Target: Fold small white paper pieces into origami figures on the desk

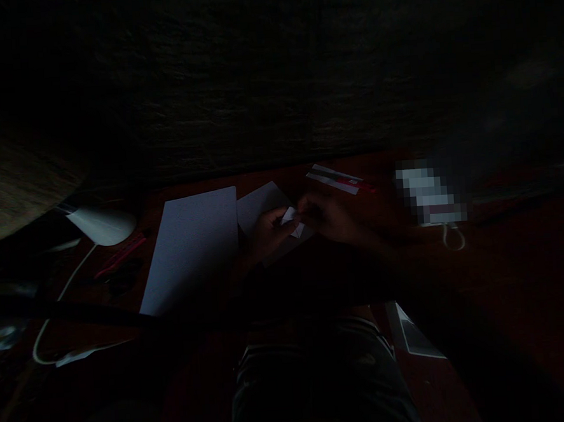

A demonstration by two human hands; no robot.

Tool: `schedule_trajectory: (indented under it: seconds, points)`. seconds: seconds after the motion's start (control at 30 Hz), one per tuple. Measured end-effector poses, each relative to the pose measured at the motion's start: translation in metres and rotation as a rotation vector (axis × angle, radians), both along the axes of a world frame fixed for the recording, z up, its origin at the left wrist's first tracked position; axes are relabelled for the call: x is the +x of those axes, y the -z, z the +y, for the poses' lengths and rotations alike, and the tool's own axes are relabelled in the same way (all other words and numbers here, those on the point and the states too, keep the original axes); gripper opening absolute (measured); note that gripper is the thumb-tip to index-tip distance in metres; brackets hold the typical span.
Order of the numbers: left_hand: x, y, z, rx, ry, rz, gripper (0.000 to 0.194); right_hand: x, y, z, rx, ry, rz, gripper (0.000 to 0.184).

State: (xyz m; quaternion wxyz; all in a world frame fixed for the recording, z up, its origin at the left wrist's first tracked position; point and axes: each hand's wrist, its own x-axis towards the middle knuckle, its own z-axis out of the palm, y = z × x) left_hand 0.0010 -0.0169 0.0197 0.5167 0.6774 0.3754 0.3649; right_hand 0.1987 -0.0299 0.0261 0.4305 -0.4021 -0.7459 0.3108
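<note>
The scene is very dark. My left hand (pixel 270 232) is closed around a small folded piece of white paper (pixel 290 215), its thumb lying across the front. From the right, my right hand (pixel 327 216) pinches the paper's edge, and its fingertips are mostly in shadow. Both hands are above a sheet of paper (pixel 257 203) lying at an angle on the dark reddish table. Left of it lies a larger stack or pad of white paper (pixel 193 242). Just beyond my right hand is a strip of white paper (pixel 340 178) with a red and dark item (pixel 357 182) on it.
At the left stand a white lamp-like object (pixel 104 225) with a pale cable (pixel 73 281) and a pink-red object (pixel 121 254). A blurred white item (pixel 431 192) with a loop of cord (pixel 454 237) lies at the right. A dark wall (pixel 257 110) rises behind the table.
</note>
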Motion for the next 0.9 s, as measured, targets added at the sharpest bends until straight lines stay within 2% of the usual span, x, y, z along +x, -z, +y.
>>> schedule_trajectory:
  seconds: [0.3,0.47,0.63,0.77,0.9]
  points:
    - [0.003,0.004,0.0,-0.066,-0.089,-0.097,0.034,-0.004,0.0,0.002,-0.028,0.09,0.135,0.011]
    - [0.002,0.006,-0.001,-0.099,-0.131,-0.148,0.034,-0.004,-0.003,0.003,-0.136,0.08,0.203,0.019]
    - [0.002,0.006,0.0,-0.195,-0.068,-0.212,0.034,-0.001,-0.006,0.003,-0.169,0.051,0.249,0.014]
    - [0.002,0.005,0.0,-0.258,-0.029,-0.239,0.036,0.001,-0.007,0.002,-0.142,0.061,0.217,0.009]
    - [0.002,0.005,0.001,-0.288,0.001,-0.258,0.036,0.002,-0.009,0.001,-0.093,0.048,0.172,0.012]
